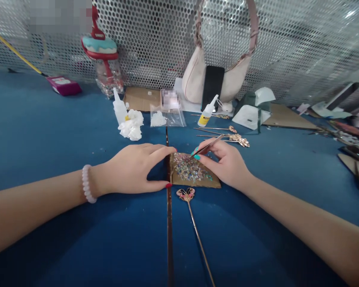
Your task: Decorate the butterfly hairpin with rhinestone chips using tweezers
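Observation:
A small piece of brown cardboard (211,183) lies on the blue table, strewn with tiny glittering multicoloured rhinestones (191,171). My left hand (134,167) rests at its left side, thumb and forefinger spread wide, their tips at the near and far left corners. Pinched in my right hand (227,161) are tweezers (208,146), their points down among the stones; whether a stone sits between the points is too small to tell. Just below the cardboard lies a hairpin (186,194) with a gold and pink butterfly head, its long stem running toward me.
Several gold hairpins (237,138) lie beyond my right hand. Two glue bottles (207,112) (119,109), crumpled white tissue (132,125) and a plastic bag (175,118) stand or lie farther back. A phone (213,85) leans on a pale handbag (194,75). A dark seam (169,223) crosses the table.

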Demonstrator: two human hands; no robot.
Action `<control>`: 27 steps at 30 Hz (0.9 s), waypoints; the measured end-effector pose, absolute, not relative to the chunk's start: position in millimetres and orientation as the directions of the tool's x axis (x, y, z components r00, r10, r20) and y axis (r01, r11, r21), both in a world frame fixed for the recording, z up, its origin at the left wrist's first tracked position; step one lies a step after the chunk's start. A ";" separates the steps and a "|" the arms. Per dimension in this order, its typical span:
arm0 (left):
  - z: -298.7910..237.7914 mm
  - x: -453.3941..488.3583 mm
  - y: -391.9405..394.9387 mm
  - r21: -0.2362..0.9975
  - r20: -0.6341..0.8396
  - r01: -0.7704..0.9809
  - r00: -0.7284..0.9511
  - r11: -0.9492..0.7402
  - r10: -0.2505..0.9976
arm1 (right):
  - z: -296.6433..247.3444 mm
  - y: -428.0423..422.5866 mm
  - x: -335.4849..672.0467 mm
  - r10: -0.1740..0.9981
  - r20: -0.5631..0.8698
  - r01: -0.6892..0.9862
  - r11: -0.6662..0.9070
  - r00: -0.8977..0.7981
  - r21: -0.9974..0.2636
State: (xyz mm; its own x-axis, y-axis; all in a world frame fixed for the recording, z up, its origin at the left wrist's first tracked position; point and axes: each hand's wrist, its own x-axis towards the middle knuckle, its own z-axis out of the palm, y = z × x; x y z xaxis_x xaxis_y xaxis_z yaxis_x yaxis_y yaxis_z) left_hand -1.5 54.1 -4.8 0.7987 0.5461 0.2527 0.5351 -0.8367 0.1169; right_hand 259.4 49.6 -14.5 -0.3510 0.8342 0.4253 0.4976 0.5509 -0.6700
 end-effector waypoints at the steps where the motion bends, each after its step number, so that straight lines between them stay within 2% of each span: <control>1: -4.9 -1.2 54.5 0.119 0.253 0.532 0.800 -0.838 0.544 | -14.5 49.8 259.3 0.835 0.424 0.498 0.549 -0.350 -0.671; 27: -4.4 -1.2 56.9 0.149 0.242 0.491 0.823 -0.858 0.513 | -13.7 49.2 258.7 0.841 0.416 0.514 0.541 -0.346 -0.666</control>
State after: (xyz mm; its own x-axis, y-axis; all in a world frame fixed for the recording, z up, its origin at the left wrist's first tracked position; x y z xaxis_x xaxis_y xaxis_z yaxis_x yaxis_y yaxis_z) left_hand -1.2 56.9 -4.4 0.8231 0.5135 0.2424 0.4914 -0.8581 0.1491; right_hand 258.7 49.2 -13.7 -0.3457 0.8409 0.4164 0.5139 0.5409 -0.6658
